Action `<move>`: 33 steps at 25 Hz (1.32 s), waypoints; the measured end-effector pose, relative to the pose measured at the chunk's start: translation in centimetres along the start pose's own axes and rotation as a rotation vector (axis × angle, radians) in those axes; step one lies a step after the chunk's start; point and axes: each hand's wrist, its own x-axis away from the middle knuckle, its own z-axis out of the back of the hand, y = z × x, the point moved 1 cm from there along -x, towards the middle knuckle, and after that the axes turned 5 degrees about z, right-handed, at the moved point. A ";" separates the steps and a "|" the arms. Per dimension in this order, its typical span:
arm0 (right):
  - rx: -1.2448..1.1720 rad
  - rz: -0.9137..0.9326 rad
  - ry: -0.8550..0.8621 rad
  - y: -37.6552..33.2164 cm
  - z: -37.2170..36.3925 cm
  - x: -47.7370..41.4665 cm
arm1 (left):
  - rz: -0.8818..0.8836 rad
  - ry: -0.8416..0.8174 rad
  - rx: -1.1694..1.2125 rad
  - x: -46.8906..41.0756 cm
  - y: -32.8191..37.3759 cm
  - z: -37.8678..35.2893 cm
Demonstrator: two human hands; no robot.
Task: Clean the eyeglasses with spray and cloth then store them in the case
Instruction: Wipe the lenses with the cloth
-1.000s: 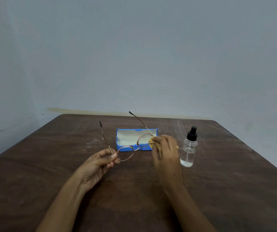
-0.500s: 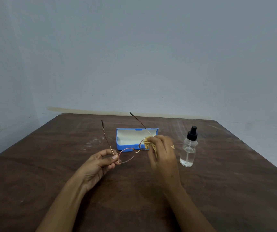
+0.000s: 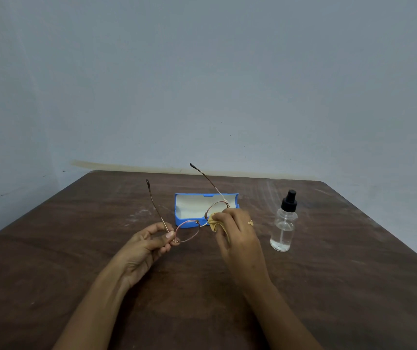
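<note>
Thin copper-rimmed eyeglasses are held above the table, both temples unfolded and pointing away from me. My left hand pinches the frame at its left hinge. My right hand holds a small yellow cloth pressed against the right lens. Behind the glasses lies the blue case, open, with a pale lining. A clear spray bottle with a black nozzle stands upright to the right of my right hand.
The brown wooden table reaches a grey wall at the back. Its far edge lies just beyond the case, and its right edge slants away past the bottle.
My right hand has shifted the cloth slightly across the right lens. The glasses have tilted a little, and my left hand keeps its hold.
</note>
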 end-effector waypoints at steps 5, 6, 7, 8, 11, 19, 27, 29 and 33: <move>0.013 -0.077 -0.001 0.5 0.0 0.1 | 0.004 -0.001 0.003 0.1 0.1 0.0; 0.008 -0.094 0.015 0.7 0.0 0.1 | 0.003 -0.001 0.000 0.1 0.1 0.0; -0.001 -0.110 0.033 0.8 0.1 0.0 | 0.001 -0.002 -0.002 0.1 0.1 0.0; -0.012 -0.125 0.048 1.0 0.2 0.0 | 0.000 -0.003 -0.004 0.1 0.0 0.0; -0.044 -0.158 0.075 1.3 0.4 0.0 | -0.003 -0.008 -0.020 0.1 0.0 0.0; -0.142 -0.206 0.091 1.5 0.6 -0.1 | -0.021 0.013 -0.026 -0.1 -0.1 0.3; -0.445 -0.572 0.168 1.9 1.0 -0.4 | -0.059 0.057 -0.046 -0.2 -0.3 0.3; -0.567 -0.751 0.179 2.3 1.0 -0.2 | -0.078 0.071 -0.059 -0.2 -0.3 0.4; -0.754 -0.983 0.210 2.7 1.3 0.0 | -0.151 0.104 -0.142 -0.2 -0.4 0.5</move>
